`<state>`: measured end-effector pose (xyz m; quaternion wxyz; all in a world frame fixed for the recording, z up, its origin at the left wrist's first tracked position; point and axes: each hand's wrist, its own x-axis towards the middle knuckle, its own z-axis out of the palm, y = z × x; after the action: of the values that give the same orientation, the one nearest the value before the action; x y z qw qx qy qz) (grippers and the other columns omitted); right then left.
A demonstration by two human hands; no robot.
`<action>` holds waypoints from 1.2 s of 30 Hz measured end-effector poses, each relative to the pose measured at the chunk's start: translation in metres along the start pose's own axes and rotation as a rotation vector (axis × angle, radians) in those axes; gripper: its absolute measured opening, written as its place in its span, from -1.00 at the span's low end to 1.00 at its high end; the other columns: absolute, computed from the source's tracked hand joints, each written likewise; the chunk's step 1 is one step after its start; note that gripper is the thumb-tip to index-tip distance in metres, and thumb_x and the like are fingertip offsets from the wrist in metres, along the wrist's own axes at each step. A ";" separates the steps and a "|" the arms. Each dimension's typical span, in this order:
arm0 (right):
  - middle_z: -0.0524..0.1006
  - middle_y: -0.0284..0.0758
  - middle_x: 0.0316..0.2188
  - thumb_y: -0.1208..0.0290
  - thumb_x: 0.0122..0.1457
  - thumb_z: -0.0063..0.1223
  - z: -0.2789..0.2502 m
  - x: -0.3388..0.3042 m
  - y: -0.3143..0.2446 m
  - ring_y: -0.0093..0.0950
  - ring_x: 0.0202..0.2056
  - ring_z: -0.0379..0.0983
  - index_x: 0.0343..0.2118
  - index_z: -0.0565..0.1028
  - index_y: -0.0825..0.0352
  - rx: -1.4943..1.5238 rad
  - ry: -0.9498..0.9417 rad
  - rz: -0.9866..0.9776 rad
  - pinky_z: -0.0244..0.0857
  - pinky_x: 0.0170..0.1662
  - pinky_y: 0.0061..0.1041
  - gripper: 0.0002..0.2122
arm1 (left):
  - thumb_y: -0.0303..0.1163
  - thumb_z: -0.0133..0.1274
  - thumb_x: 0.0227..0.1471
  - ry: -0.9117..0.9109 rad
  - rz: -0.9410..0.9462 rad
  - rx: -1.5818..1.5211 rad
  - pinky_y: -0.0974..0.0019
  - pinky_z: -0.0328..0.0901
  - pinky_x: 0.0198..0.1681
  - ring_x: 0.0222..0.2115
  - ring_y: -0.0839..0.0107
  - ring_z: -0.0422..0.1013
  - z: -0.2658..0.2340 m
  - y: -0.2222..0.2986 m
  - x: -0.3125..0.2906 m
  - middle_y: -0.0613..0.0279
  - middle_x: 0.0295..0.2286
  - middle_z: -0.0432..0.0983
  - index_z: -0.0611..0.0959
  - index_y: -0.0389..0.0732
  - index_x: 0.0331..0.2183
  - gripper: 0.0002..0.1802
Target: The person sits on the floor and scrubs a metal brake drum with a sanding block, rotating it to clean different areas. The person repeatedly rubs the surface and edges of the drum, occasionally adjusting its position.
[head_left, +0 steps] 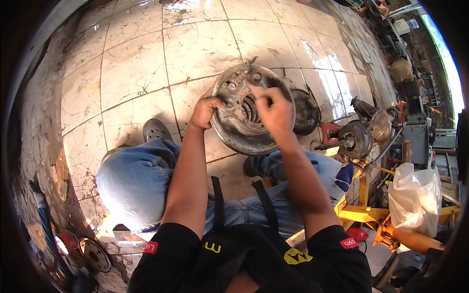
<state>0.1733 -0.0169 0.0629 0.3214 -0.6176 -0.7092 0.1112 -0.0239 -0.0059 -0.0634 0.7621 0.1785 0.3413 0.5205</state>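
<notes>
The left grip is closed on the left rim of a round metal plate — thumb on the near face, fingers out of sight behind it. The plate is tilted up above the tiled floor, just to the right of that grip, with coiled metal showing in its central opening. The right grip is blurred over the plate's right half, fingers curled; whether it touches or holds anything, I cannot tell. Just right of it lies a dark round part; farther right stands a greasy hub assembly. Nearer the body than both grips, the black shirt bears lettering — white on red sleeve patches — and yellow chest marks.
</notes>
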 end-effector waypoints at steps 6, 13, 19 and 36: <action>0.54 -0.06 -0.45 0.32 0.19 -0.01 -0.029 0.030 0.021 -0.16 -0.40 0.53 -0.29 0.46 0.35 0.105 0.301 0.151 0.36 -0.33 -0.34 -0.81 | -0.59 0.01 -0.12 -0.027 0.227 0.302 0.28 0.44 -0.29 -0.42 0.32 0.50 -0.010 -0.008 0.006 0.08 -0.41 0.57 0.63 -0.41 -0.35 -0.79; 0.54 -0.12 -0.18 0.29 0.21 -0.04 -0.002 0.054 -0.007 -0.21 -0.23 0.53 -0.10 0.38 0.37 -0.215 -0.265 -0.070 0.42 -0.20 -0.25 -0.71 | -0.57 0.05 -0.11 -0.050 0.083 0.103 0.26 0.44 -0.30 -0.40 0.31 0.51 -0.018 -0.010 0.012 0.08 -0.40 0.57 0.62 -0.43 -0.36 -0.81; 0.19 -0.10 0.23 0.28 0.14 -0.01 0.025 0.036 0.025 -0.20 0.29 0.03 -0.03 0.36 0.37 -0.318 -0.389 -0.233 -0.03 0.27 -0.14 -0.62 | -0.58 0.05 -0.12 -0.057 0.137 0.184 0.27 0.44 -0.29 -0.40 0.30 0.51 -0.017 -0.009 0.010 0.07 -0.40 0.57 0.63 -0.43 -0.36 -0.80; -0.01 -0.12 0.32 0.20 0.26 -0.24 0.048 0.040 0.029 0.04 0.31 -0.15 0.19 0.22 0.37 -0.414 -0.453 -0.302 -0.05 0.27 0.01 -0.51 | -0.53 0.07 -0.04 -0.046 0.132 0.131 0.37 0.40 -0.22 -0.35 0.40 0.49 -0.001 0.004 -0.006 0.13 -0.40 0.58 0.64 -0.41 -0.38 -0.85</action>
<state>0.1666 0.0390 0.0225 0.0366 -0.5173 -0.8536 0.0503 -0.0292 -0.0097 -0.0596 0.7206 0.2621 0.3443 0.5418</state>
